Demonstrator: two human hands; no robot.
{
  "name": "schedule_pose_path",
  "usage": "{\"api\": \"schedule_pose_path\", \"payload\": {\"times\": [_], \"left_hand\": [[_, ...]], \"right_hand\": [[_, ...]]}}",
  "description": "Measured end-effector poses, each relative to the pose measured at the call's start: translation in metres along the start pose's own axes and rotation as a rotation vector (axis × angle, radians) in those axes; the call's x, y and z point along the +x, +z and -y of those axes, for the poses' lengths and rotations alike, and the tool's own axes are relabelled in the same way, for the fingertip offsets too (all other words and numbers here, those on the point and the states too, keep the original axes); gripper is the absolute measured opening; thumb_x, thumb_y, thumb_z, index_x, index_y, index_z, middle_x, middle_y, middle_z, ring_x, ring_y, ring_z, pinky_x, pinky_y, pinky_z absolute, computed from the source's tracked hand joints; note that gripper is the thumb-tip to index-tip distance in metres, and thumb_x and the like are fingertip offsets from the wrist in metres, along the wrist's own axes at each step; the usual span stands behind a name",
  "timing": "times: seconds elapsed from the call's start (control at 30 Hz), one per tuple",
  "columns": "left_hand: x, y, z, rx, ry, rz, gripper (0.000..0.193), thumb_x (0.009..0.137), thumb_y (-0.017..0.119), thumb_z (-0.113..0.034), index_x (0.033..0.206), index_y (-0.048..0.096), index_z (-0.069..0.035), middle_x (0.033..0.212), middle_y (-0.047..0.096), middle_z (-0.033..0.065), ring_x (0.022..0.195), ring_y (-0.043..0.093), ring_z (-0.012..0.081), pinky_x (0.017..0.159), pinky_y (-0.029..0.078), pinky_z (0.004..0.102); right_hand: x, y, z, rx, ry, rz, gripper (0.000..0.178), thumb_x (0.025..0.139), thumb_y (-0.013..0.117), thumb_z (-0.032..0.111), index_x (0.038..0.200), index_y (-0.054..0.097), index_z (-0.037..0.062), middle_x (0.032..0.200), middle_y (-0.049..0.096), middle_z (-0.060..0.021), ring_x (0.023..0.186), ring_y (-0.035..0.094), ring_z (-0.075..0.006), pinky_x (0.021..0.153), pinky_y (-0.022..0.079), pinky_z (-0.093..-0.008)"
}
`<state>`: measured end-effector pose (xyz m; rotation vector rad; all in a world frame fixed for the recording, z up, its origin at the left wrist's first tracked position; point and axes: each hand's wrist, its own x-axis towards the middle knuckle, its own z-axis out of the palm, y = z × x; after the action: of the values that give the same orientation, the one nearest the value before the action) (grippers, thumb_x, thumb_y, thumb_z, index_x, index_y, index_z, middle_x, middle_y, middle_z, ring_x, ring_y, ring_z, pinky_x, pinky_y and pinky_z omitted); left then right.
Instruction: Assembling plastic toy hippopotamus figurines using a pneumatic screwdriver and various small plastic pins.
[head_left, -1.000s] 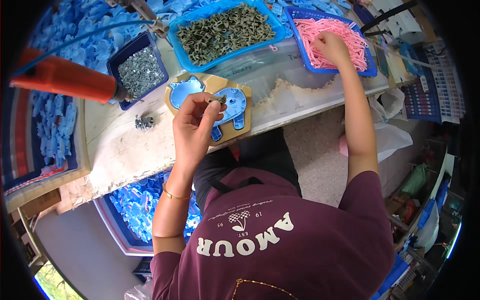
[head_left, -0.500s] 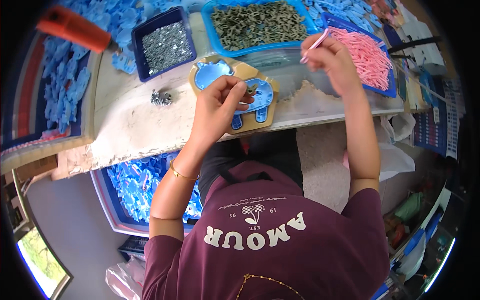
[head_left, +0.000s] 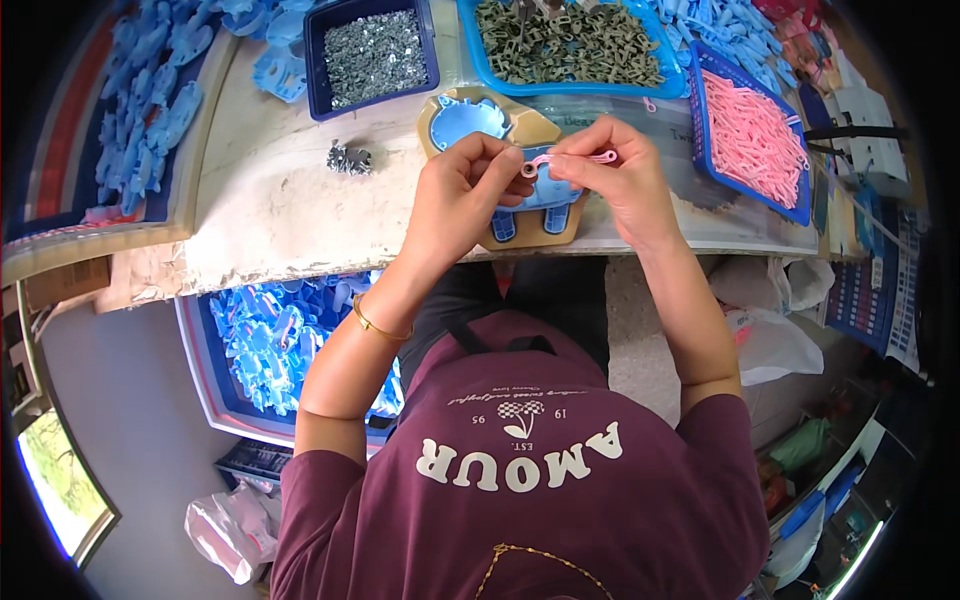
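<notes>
Both my hands meet over a tan holding block (head_left: pixel 535 126) at the bench edge. A hollow light-blue plastic shell half (head_left: pixel 468 124) lies in its far left part, and a second blue shell piece (head_left: pixel 548 194) with two darker blue feet lies nearer me, partly under my fingers. My right hand (head_left: pixel 618 182) pinches a thin pink plastic link (head_left: pixel 597 157) with a looped end. Beside it, my left hand (head_left: pixel 462 196) is closed at the link's other end, on a small olive-brown part that my fingertips mostly hide.
Behind the block stand a navy tray of small metal parts (head_left: pixel 432 72), a light-blue tray of olive parts (head_left: pixel 655 82) and a blue basket of pink links (head_left: pixel 806 200). Small metal pieces (head_left: pixel 349 158) lie at left. Below the bench is a bin of blue shells (head_left: pixel 270 340).
My right hand has come from near the pink basket, bringing the link down to my left hand. The view has shifted, and the orange-handled tool at upper left is out of sight.
</notes>
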<state>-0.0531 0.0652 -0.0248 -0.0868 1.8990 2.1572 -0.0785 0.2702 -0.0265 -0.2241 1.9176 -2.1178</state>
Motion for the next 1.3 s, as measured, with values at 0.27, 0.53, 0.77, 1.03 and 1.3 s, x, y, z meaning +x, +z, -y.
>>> {"api": "schedule_pose_path", "payload": {"times": [0.27,0.53,0.77,1.03,1.3], "left_hand": [[-0.001,0.002,-0.003,0.218,0.085,-0.027,0.021,0.101,0.06,-0.016,0.1,0.065,0.005,0.087,0.073,0.0103,0.08,0.073,0.0149,0.071,0.059,0.0262],[0.004,-0.025,-0.007,0.176,-0.015,0.209,0.026,0.105,0.055,-0.022,0.099,0.065,0.001,0.088,0.073,0.0074,0.082,0.071,0.0115,0.073,0.057,0.0243],[0.01,-0.038,-0.025,0.39,-0.01,0.405,0.026,0.105,0.056,-0.023,0.101,0.066,0.001,0.087,0.071,0.0037,0.078,0.066,0.0076,0.072,0.055,0.0232],[0.006,-0.046,-0.024,0.489,0.154,-0.082,0.026,0.103,0.057,-0.024,0.106,0.071,-0.002,0.077,0.071,0.0042,0.066,0.064,0.0084,0.062,0.053,0.0236],[-0.009,-0.05,-0.006,0.658,0.435,-0.252,0.02,0.099,0.062,-0.022,0.1,0.072,-0.004,0.075,0.072,0.0102,0.063,0.068,0.0211,0.058,0.05,0.0317]], "right_hand": [[-0.015,0.021,-0.006,-0.153,-0.161,-0.171,0.017,0.084,0.077,-0.003,0.081,0.061,0.0024,0.093,0.072,-0.0108,0.083,0.067,-0.01,0.073,0.054,-0.0235],[-0.017,0.018,-0.006,-0.055,-0.109,-0.103,0.014,0.086,0.078,0.003,0.084,0.064,0.0009,0.088,0.071,-0.0069,0.082,0.066,-0.0086,0.073,0.053,-0.0232],[-0.014,0.021,0.016,-0.731,-0.336,0.154,0.014,0.086,0.076,0.008,0.098,0.07,0.0048,0.082,0.069,-0.0049,0.07,0.065,-0.013,0.062,0.05,-0.0278],[0.004,0.022,0.001,-1.185,-0.648,0.134,0.013,0.084,0.075,0.018,0.093,0.071,0.0102,0.081,0.065,-0.0028,0.071,0.065,-0.0222,0.061,0.051,-0.0339],[0.017,0.032,-0.005,-1.262,-0.516,0.268,0.011,0.086,0.071,0.02,0.089,0.069,0.0099,0.084,0.065,-0.0057,0.077,0.066,-0.0285,0.065,0.052,-0.0413]]}}
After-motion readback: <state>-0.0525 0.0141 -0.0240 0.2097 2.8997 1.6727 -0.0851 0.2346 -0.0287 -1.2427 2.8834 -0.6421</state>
